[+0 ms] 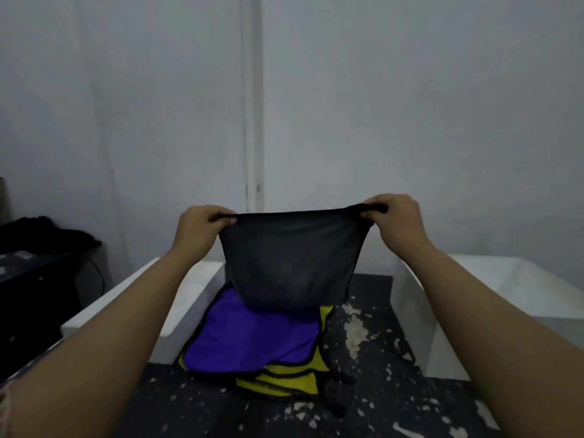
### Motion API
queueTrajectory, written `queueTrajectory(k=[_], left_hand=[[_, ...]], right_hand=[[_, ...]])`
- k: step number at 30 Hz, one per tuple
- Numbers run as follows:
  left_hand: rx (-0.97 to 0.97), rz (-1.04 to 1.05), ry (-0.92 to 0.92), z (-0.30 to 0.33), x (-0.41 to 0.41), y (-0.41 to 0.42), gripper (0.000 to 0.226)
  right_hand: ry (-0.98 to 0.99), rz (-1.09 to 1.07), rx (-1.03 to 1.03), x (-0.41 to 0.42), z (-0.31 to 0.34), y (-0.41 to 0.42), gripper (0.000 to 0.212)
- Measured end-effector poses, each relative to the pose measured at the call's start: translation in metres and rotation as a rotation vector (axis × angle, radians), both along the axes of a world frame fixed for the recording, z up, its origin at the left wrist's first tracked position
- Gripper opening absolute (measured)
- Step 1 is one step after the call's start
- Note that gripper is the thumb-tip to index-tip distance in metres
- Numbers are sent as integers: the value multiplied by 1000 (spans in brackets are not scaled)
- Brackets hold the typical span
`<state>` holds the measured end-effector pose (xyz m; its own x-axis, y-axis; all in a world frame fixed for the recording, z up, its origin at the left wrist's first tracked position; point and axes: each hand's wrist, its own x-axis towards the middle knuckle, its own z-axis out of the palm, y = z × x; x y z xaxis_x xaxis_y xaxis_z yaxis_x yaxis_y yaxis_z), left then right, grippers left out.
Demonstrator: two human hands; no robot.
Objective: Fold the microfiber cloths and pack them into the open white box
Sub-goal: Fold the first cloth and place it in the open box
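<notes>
Left hand (202, 222): raised at chest height in front of the wall; grip closed, fingers pinching the left top corner of the dark grey cloth.
Right hand (392, 216): level with the left, well apart from it; grip closed, fingers curled over the right top corner of the same cloth.
Dark grey cloth (292, 260): stretched taut between the two grips along its top edge, hanging down freely below them; its lower edge looks rounded, as if doubled over, and hangs just above the pile.
Purple cloth (256, 339): directly below the held cloth, lying spread and unfolded on the bench; black edging; topmost of the pile.
Yellow cloths (278, 380): under the purple cloth, showing at its near and right edges; black edging; how many layers there are cannot be told.
Bench (379, 390): dark surface with pale chipped patches, below and nearer than both grips; carries the pile.
White box (493, 298): below and right of the right grip, on the bench; open top, pale inner walls; contents not visible.
White box part (189, 298): below the left grip, just beside the pile's left edge; whether it is a second box or a lid cannot be told.
Dark clutter (41, 248): far left of the left grip, too dim to identify.
Wall (410, 105): plain pale grey, behind both grips.
</notes>
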<state>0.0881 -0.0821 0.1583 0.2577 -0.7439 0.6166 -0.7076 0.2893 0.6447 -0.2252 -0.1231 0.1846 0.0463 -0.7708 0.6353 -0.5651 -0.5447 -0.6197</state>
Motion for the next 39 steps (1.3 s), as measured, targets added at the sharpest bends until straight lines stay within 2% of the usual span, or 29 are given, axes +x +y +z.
queueTrajectory(k=[6, 10, 17, 23, 29, 32, 36, 39], left_hand=[[-60, -197, 171, 52, -41, 15, 16], [-53, -300, 257, 70, -65, 22, 12], [7, -374, 285, 70, -85, 19, 17], [-15, -442, 357, 63, -98, 34, 26], [-24, -463, 348, 31, -106, 76, 17], [-4, -448, 341, -3, -106, 107, 24], [101, -441, 338, -58, -108, 161, 39], [206, -426, 266, -93, -109, 197, 34]], right_hand=[[-143, -33, -56, -47, 45, 27, 18], [-166, -62, -70, -73, 61, 37, 19], [-175, -102, -45, -102, 56, 47, 20], [-232, -59, -54, -121, 50, 63, 18], [-257, 54, -24, -134, 21, 104, 13], [-241, 70, 12, -137, -11, 137, 11], [-132, 92, 114, -143, -66, 189, 17], [-122, 125, 235, -146, -101, 223, 19]])
